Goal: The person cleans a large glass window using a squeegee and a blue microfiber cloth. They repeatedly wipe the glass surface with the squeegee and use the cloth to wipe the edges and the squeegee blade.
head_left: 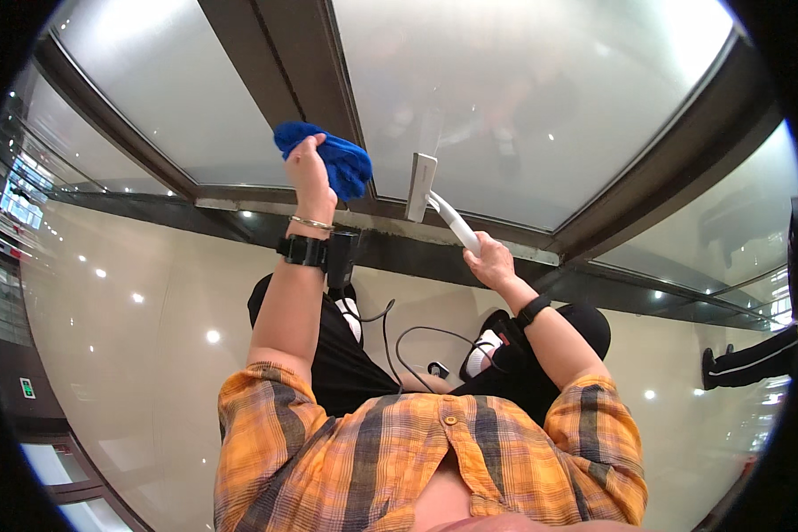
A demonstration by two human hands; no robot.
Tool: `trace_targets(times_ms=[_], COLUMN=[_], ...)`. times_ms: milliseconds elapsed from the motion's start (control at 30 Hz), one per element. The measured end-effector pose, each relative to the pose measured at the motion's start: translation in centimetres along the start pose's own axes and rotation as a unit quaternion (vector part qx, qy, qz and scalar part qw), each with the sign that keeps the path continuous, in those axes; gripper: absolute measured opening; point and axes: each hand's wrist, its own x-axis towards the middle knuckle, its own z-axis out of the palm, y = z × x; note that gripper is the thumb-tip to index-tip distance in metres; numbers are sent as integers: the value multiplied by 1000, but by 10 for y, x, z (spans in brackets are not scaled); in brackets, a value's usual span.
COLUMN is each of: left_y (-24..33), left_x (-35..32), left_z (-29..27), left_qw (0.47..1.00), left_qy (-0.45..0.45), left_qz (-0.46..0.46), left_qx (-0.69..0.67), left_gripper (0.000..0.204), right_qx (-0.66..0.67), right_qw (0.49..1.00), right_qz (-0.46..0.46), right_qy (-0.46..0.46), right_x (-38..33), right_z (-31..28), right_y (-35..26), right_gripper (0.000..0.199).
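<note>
The left hand (310, 177) pinches the cloth (349, 170), which is mostly at its two o'clock. The right hand (490, 262) is closed around the squeegee (422, 183), which extends toward half past ten.

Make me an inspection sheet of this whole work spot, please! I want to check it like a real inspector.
Surface: pale glass panel with blurry reflections, set in a dark frame.
Job's things: blue cloth; white-handled squeegee, its head in front of the panel; whether it touches the glass, I can't tell.
Clutter: small dark-and-white object between the legs, too small to identify.
Hands: left hand holds the cloth; right hand grips the squeegee's handle.
Cables: black cable, looping between the legs.
Surroundings: shiny beige floor; another person's dark-trousered leg at far right; small green sign at far left.
</note>
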Motion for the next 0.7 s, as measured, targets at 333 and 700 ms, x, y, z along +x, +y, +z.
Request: trace_targets(times_ms=[333, 700], left_y=[-1, 1], left_x=[42, 29], left_z=[-22, -11], left_qw=[993, 990], left_qy=[-11, -75], left_qz=[-117, -116], left_qx=[-10, -5], left_gripper=[19, 23], right_qx=[36, -197], right_qw=[996, 977], right_qz=[-48, 65], right_qy=[64, 45], right_x=[91, 61], right_z=[107, 7], right_y=[-35, 83], right_gripper=[39, 37])
